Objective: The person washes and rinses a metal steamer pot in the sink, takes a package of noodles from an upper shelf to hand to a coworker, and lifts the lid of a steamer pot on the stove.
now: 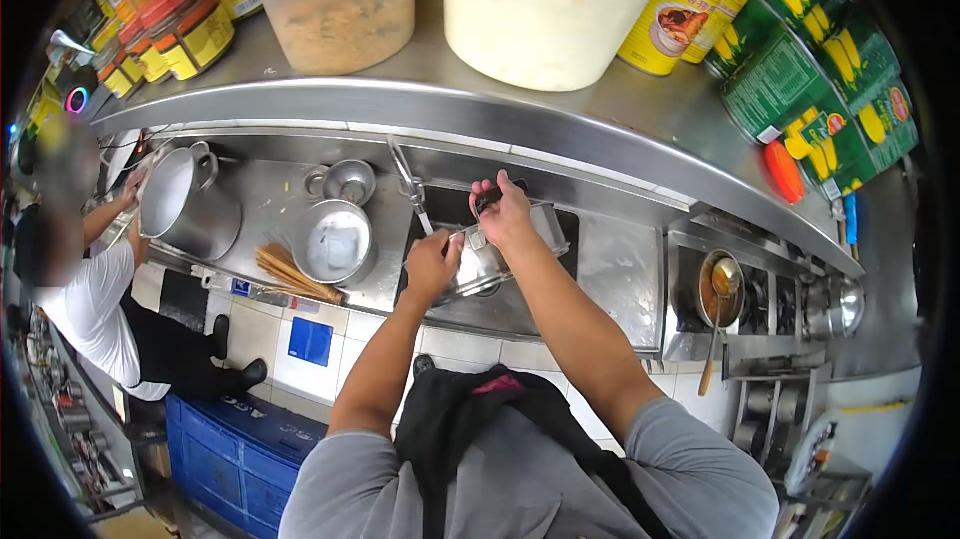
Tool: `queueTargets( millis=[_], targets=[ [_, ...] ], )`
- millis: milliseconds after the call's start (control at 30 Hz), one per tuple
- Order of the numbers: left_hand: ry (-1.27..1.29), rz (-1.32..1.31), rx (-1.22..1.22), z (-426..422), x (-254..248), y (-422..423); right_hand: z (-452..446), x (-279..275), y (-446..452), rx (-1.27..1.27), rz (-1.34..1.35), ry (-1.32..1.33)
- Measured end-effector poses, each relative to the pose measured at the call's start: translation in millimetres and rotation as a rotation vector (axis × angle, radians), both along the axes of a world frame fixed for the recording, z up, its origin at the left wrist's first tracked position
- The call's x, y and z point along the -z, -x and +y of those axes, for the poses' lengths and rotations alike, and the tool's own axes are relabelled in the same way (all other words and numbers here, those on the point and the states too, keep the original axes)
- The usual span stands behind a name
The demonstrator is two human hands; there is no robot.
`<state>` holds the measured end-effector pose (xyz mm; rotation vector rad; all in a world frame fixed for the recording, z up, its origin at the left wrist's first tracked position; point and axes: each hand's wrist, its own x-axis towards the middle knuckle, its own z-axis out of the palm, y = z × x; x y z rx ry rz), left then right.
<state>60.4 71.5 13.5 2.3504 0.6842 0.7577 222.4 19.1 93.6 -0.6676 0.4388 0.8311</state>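
Observation:
Over the sink in the middle of the counter, a clear rectangular container (548,227) lies under my two hands. My left hand (434,265) has its fingers curled at the container's left side, just below the metal faucet (408,177). What its fingers pinch is too small to make out. My right hand (503,211) is turned palm up with bent fingers around a dark object (490,199), which I cannot identify. Its wrist is above the container. Left of the sink sits a metal pot (334,243) with something whitish inside.
A bamboo brush (298,273) lies near the counter's front edge. At the left a co-worker (95,309) holds a large pot (185,201). Overhead, a steel shelf (400,99) bears tubs and cans. A wok with a ladle (722,289) sits on the stove at right.

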Motion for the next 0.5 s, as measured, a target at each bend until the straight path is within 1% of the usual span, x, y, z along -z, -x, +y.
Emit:
queueTargets(
  millis=[33,100,133,167,233,267,300,333,400,433,467,500],
  targets=[
    [0.039,0.026,-0.005,6,4,1,2,4,1,-0.015,0.004,-0.009],
    [0.087,0.056,-0.02,10,10,6,-17,16,2,-0.321,-0.269,0.175],
    [0.083,0.026,-0.005,11,8,3,-29,17,2,-0.477,-0.413,0.267],
    [0.076,-0.007,0.01,13,5,0,-43,16,3,-0.653,-0.61,0.301],
    [0.12,0.023,-0.008,13,-10,-3,-74,3,44,-0.599,-1.364,0.686],
    [0.164,0.056,-0.01,14,-15,-6,-85,-20,71,-0.486,-1.662,0.684],
    [0.176,-0.026,-0.03,16,-5,-12,-89,-34,90,-0.427,-1.931,0.66],
    [0.185,-0.03,-0.029,17,-6,-13,-85,-31,100,-0.519,-1.987,0.507],
    [0.351,0.066,-0.035,24,-14,-15,-69,-23,114,-0.511,-2.219,0.453],
    [0.436,0.051,-0.054,25,-22,-15,-56,-13,119,-0.512,-2.218,0.459],
    [0.437,0.051,-0.051,29,-22,-13,-39,-1,120,-0.53,-2.146,0.449],
    [0.512,0.035,-0.049,39,-16,-10,-24,7,120,-0.544,-2.076,0.436]
  ],
)
